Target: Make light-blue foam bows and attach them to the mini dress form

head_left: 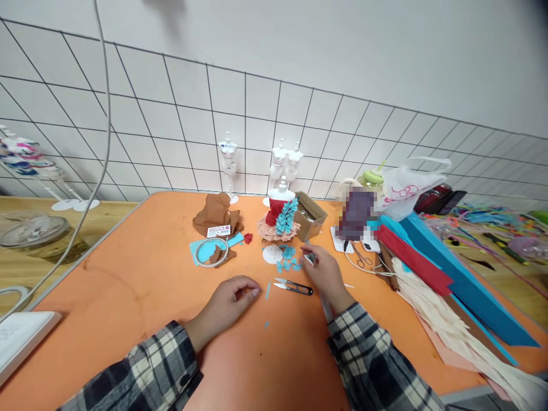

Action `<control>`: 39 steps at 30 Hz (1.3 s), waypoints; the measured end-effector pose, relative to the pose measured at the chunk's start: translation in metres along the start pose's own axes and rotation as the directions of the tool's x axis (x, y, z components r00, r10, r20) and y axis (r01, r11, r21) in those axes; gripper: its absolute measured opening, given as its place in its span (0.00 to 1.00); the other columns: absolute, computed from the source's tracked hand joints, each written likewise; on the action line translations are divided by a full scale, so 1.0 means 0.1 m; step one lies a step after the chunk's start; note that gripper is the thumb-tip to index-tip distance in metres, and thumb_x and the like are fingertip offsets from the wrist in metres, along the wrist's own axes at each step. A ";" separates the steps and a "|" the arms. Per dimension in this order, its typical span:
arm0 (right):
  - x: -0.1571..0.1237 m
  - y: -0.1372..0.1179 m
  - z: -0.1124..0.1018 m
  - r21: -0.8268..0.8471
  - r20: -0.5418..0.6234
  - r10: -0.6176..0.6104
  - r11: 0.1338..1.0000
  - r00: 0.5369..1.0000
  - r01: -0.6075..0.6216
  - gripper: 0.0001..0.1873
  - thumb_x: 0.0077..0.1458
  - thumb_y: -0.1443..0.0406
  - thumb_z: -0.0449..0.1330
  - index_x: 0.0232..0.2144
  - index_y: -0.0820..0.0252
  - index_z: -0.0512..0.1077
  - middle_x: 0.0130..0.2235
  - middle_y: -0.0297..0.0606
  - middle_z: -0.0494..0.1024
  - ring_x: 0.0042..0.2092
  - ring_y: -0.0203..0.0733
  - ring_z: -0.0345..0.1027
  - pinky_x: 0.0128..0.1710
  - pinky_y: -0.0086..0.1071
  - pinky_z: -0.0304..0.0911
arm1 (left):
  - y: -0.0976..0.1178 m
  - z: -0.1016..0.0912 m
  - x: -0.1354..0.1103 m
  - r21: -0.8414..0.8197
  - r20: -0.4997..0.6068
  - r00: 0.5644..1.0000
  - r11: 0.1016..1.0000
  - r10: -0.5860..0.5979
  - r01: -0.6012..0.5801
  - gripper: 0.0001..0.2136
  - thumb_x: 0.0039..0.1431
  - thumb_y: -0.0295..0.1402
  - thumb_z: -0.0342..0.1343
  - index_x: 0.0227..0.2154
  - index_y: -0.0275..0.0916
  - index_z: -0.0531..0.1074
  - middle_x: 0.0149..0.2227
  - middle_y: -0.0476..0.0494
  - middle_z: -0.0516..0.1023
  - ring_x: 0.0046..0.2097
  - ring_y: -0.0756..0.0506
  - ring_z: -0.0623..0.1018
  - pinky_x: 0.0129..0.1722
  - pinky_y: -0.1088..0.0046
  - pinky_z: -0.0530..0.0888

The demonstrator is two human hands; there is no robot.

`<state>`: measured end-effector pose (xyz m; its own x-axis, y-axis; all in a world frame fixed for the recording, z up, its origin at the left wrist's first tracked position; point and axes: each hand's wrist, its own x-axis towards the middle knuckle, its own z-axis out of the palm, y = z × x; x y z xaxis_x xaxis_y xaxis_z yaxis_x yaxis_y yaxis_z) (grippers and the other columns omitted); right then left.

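On the orange tabletop [141,297], black-handled steel snips [293,286] lie between the hands: left hand [226,302] curled shut, right hand [325,273] pinching a small pale piece [310,258] beside blue paper petals [287,260]; wire-grid wall [257,125] behind.

Counter [128,297]: the lower left and lower centre of the frame are bare, giving open passage from the near edge. Centre: thread snips [293,286] lie flat between the left hand [231,302] and right hand [323,271]. Upper centre is blocked by a cluster of brown fabric heap [216,214], embroidery hoop [211,251], dressed mini mannequin [280,220] and cardboard box [310,220]. The right side is closed off by stacked paper sheets [449,285]. A wire grid panel [192,131] bars the far side.
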<state>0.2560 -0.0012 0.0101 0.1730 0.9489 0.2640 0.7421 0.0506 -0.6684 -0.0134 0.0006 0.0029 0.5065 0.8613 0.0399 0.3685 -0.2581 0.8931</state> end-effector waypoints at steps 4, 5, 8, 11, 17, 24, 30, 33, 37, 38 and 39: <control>-0.13 0.33 -0.44 -0.102 -0.158 0.103 0.988 0.982 -0.120 0.17 0.56 0.57 0.53 0.41 0.59 0.75 0.38 0.41 0.78 0.34 0.42 0.68 0.36 0.35 0.61 | 0.00 -0.04 0.04 -0.053 -0.035 0.999 0.998 -0.026 0.024 0.13 0.58 0.41 0.53 0.32 0.37 0.75 0.34 0.42 0.80 0.37 0.44 0.77 0.39 0.69 0.73; -0.19 0.45 -0.55 -0.152 -0.188 0.139 0.974 0.972 -0.169 0.18 0.57 0.56 0.52 0.41 0.58 0.75 0.38 0.41 0.78 0.34 0.43 0.68 0.36 0.35 0.61 | 0.00 -0.04 0.05 -0.055 -0.036 0.999 0.998 -0.025 0.023 0.13 0.58 0.42 0.53 0.32 0.37 0.75 0.34 0.42 0.80 0.37 0.44 0.77 0.39 0.69 0.73; -0.42 0.81 -0.82 -0.295 -0.180 0.226 0.916 0.957 -0.272 0.21 0.59 0.53 0.49 0.40 0.59 0.75 0.39 0.44 0.78 0.38 0.47 0.69 0.38 0.37 0.61 | -0.01 -0.04 0.06 -0.048 -0.028 0.999 0.998 -0.028 0.027 0.13 0.58 0.43 0.53 0.32 0.37 0.75 0.34 0.43 0.80 0.37 0.44 0.77 0.39 0.69 0.73; -0.61 1.00 -0.90 -0.383 -0.068 0.198 0.900 0.978 -0.209 0.23 0.61 0.53 0.46 0.37 0.61 0.75 0.40 0.47 0.76 0.44 0.50 0.68 0.47 0.40 0.59 | -0.01 -0.02 0.07 -0.029 -0.019 0.999 0.999 -0.036 0.035 0.13 0.58 0.43 0.53 0.31 0.38 0.75 0.33 0.43 0.80 0.36 0.44 0.77 0.37 0.70 0.73; -0.64 0.88 -0.76 -0.394 0.070 0.167 0.910 0.984 -0.126 0.13 0.55 0.59 0.53 0.35 0.60 0.73 0.40 0.43 0.74 0.45 0.47 0.67 0.47 0.38 0.59 | 0.02 -0.01 0.08 -0.020 -0.015 0.999 0.999 -0.047 0.047 0.14 0.58 0.43 0.52 0.31 0.37 0.75 0.32 0.44 0.80 0.36 0.43 0.77 0.36 0.70 0.73; -0.58 0.85 -0.77 -0.288 0.122 0.224 0.940 0.967 -0.181 0.11 0.52 0.60 0.53 0.28 0.59 0.72 0.37 0.41 0.74 0.40 0.46 0.68 0.42 0.36 0.61 | 0.00 -0.03 0.08 -0.022 -0.019 0.999 0.999 -0.033 0.033 0.13 0.58 0.43 0.53 0.31 0.38 0.75 0.33 0.43 0.80 0.36 0.44 0.77 0.37 0.70 0.73; -0.65 0.31 -0.80 -0.385 0.101 0.073 0.923 0.992 -0.029 0.07 0.53 0.66 0.53 0.27 0.58 0.70 0.35 0.40 0.73 0.40 0.44 0.66 0.40 0.35 0.58 | -0.05 -0.01 0.08 -0.016 -0.020 1.000 1.000 -0.018 0.018 0.13 0.59 0.42 0.53 0.32 0.38 0.75 0.33 0.43 0.80 0.36 0.44 0.77 0.37 0.69 0.74; -0.66 -0.13 -0.74 -0.482 0.106 -0.037 0.872 0.994 0.084 0.07 0.56 0.66 0.53 0.29 0.57 0.70 0.36 0.39 0.72 0.39 0.45 0.64 0.38 0.35 0.55 | -0.03 -0.03 0.06 0.029 -0.048 0.997 0.998 0.064 -0.062 0.12 0.60 0.40 0.52 0.35 0.38 0.76 0.37 0.41 0.80 0.39 0.43 0.77 0.41 0.67 0.73; -0.69 -0.63 -0.57 -0.573 0.240 -0.169 0.771 0.956 0.280 0.08 0.57 0.71 0.52 0.29 0.59 0.70 0.34 0.40 0.71 0.36 0.44 0.60 0.35 0.37 0.50 | 0.06 -0.10 0.02 0.200 -0.085 0.929 0.920 0.359 -0.337 0.10 0.61 0.35 0.53 0.43 0.41 0.75 0.44 0.40 0.77 0.48 0.41 0.73 0.52 0.62 0.68; -0.71 -0.73 -0.52 -0.566 0.259 -0.209 0.758 0.943 0.324 0.07 0.57 0.70 0.53 0.30 0.59 0.70 0.34 0.40 0.70 0.36 0.44 0.59 0.34 0.37 0.49 | 0.08 -0.12 0.00 0.236 -0.065 0.902 0.885 0.427 -0.402 0.11 0.60 0.34 0.53 0.44 0.42 0.75 0.44 0.40 0.76 0.49 0.41 0.72 0.53 0.61 0.67; -0.72 -0.82 -0.47 -0.550 0.273 -0.258 0.749 0.927 0.371 0.06 0.57 0.70 0.54 0.30 0.58 0.70 0.34 0.40 0.70 0.36 0.44 0.59 0.34 0.37 0.48 | 0.09 -0.13 -0.01 0.267 -0.041 0.873 0.847 0.486 -0.460 0.12 0.59 0.33 0.54 0.46 0.43 0.74 0.46 0.40 0.76 0.51 0.40 0.71 0.55 0.60 0.66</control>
<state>0.2134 -0.0883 0.0788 -0.2081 0.9513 0.2274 0.9757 0.2182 -0.0201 -0.0206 0.0025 0.0167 0.5897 0.6440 0.4873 0.2875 -0.7313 0.6186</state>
